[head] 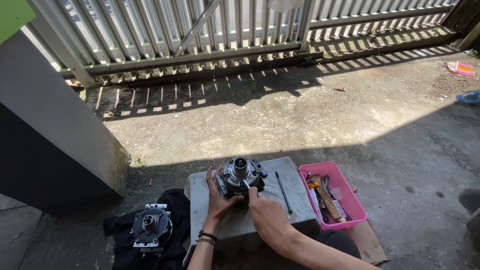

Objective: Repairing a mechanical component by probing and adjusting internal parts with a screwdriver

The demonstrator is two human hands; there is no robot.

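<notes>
Gripping the metal compressor (241, 176) on the grey block (295, 212), left hand (218, 196) is steadying it while right hand (267, 214) fingers are pinching a small tool (246, 184) against it.

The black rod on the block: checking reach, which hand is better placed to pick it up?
Probably the right hand: it is beside the black rod, while the left hand steadies the metal pump.

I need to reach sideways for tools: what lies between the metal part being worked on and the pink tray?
In the head view, a thin black rod lies on the grey block between the metal part and pink tray.
</notes>
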